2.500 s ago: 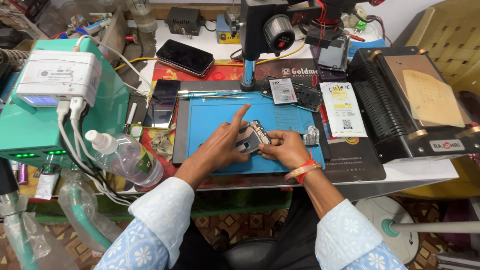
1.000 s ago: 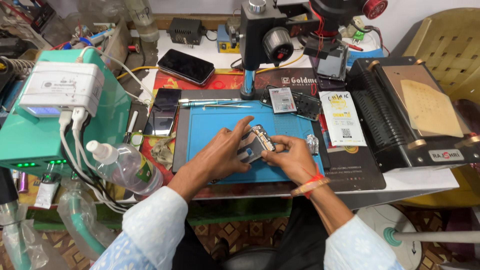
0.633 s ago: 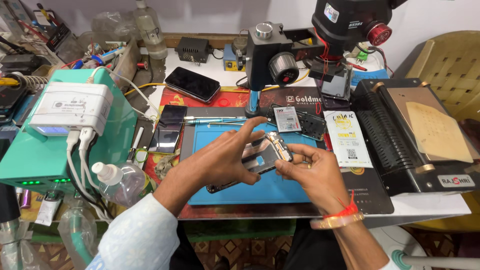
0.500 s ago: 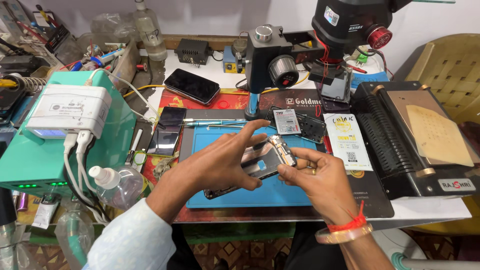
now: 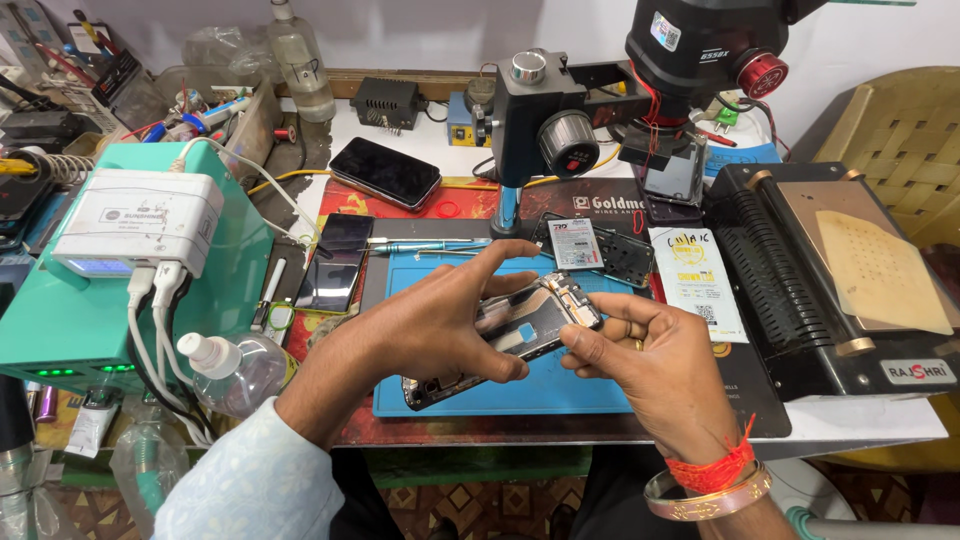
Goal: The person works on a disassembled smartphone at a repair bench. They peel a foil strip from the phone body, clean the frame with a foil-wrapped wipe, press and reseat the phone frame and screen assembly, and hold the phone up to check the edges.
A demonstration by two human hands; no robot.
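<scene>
Both hands grip the opened phone (image 5: 520, 330) above the blue mat (image 5: 600, 385): left hand (image 5: 440, 325) mid-body, right hand (image 5: 650, 360) pinching its top end.

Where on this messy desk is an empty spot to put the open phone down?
The blue mat has bare room under the hands, near its front edge. More lies between the right hand and the white packet. The left, by the dark phone and bottle, is crowded.

A plain pale wall (image 5: 420, 30) backs the cluttered workbench (image 5: 860, 425) (yellow plastic chair (image 5: 915, 140) at right).
</scene>
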